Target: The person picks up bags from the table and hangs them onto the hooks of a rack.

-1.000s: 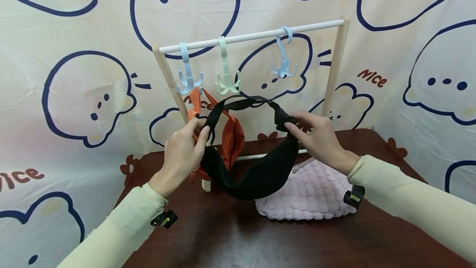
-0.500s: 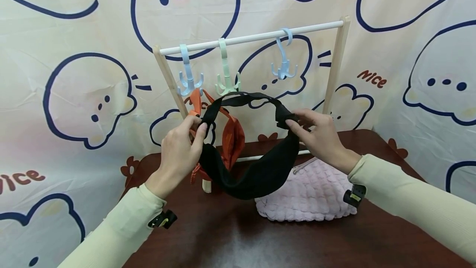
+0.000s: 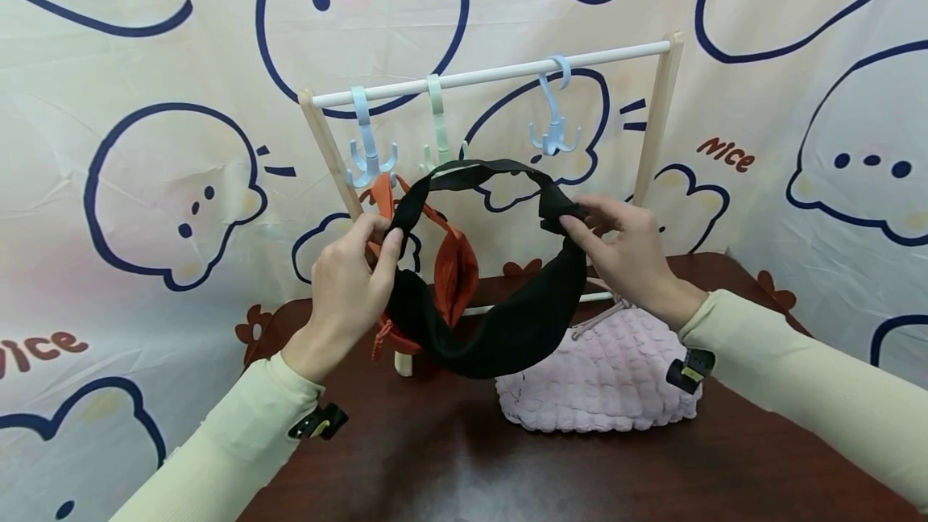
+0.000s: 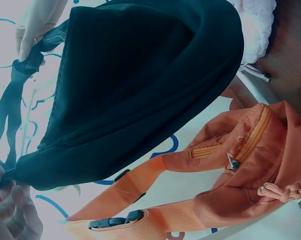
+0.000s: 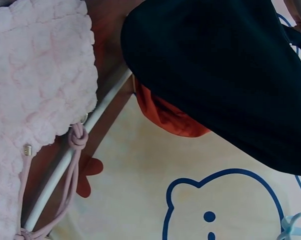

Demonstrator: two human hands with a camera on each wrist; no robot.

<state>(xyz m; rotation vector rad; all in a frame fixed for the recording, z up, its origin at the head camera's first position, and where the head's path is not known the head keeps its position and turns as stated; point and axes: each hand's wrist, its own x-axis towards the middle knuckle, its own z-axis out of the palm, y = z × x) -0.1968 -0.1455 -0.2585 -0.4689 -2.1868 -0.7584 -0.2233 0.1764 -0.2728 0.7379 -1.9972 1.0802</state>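
Observation:
A black crossbody bag hangs in the air between both hands, its strap arched in a loop above the pouch. My left hand pinches the left end of the strap, and my right hand pinches the right end near a knot-like fold. The top of the loop overlaps the lower prongs of a green hook in the head view; whether they touch cannot be told. Behind the left hand an orange waist bag hangs from the left blue hook. Its buckle shows in the left wrist view.
The hooks hang on a white bar of a wooden-sided rack, with another blue hook at the right. A pink quilted bag with cord straps lies on the dark brown table. A cartoon-printed cloth covers the wall behind.
Both hands have lifted the black crossbody bag slightly. Its strap loop has risen from below the green hook to in front of its prongs. The orange and pink bags stay put.

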